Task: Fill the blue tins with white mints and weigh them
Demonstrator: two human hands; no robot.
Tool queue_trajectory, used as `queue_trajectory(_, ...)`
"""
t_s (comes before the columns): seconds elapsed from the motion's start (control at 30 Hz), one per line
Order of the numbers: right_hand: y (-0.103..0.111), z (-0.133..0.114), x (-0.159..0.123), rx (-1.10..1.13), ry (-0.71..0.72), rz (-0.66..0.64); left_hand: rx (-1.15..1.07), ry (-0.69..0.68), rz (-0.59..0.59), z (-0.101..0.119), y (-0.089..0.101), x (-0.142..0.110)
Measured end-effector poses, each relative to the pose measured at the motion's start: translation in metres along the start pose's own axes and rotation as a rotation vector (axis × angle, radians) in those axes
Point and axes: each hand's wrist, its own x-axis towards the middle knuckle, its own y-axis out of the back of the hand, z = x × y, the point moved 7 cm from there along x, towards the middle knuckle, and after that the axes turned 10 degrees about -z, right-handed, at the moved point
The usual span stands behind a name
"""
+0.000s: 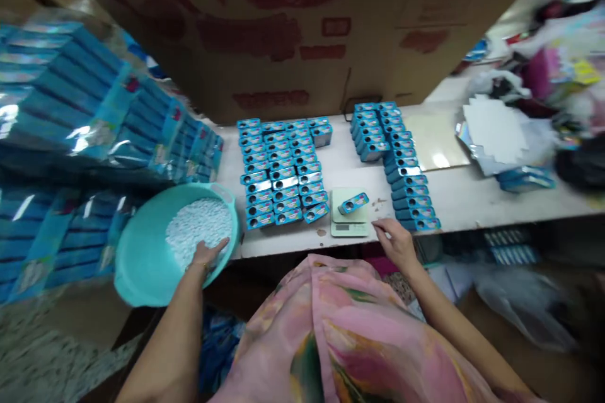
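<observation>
My left hand (208, 255) reaches into a turquoise plastic basin (142, 252), its thumb stretched out sideways and other fingertips partly hidden at the small whitish pellets (198, 223). On the table's front edge, my right hand (397, 242) has its fingers curled with thumb and forefinger close together; whether anything is between them I cannot make out. Just left of that hand stands a pale green digital scale (348, 230). One small blue box (354, 203) lies tilted on its plate. Small brown scraps (378, 203) lie beside the scale.
Rows of blue boxes (283, 170) stand left of the scale, and more blue boxes (409, 182) to the right. A large cardboard carton (307, 25) blocks the back. Plastic-wrapped blue packs (94, 94) are stacked at left. White cut card (496, 129) lies at right.
</observation>
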Motion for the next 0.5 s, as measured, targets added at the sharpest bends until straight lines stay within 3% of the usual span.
queue_trajectory(0.1, -0.004, -0.008, -0.019, -0.026, -0.106, 0.023, 0.037, 0.03, -0.043, 0.004, -0.014, 0.016)
queue_trajectory(0.2, -0.007, -0.013, -0.04, -0.04, -0.194, 0.069, 0.053, -0.107, -0.101, 0.025, -0.025, 0.017)
queue_trajectory(0.27, -0.01, -0.015, -0.052, -0.047, -0.225, 0.094, -0.061, -0.145, -0.123, 0.034, -0.026, 0.013)
queue_trajectory(0.33, -0.014, -0.015, -0.063, -0.051, -0.251, 0.11, -0.374, -0.13, -0.208, 0.036, -0.026, 0.007)
queue_trajectory(0.43, -0.018, -0.013, -0.077, -0.052, -0.292, 0.138, -0.984, -0.077, -0.453, 0.041, -0.028, -0.007)
queue_trajectory(0.5, -0.019, -0.01, -0.083, -0.038, -0.323, 0.155, -1.262, -0.112, -0.557, 0.045, -0.02, -0.017)
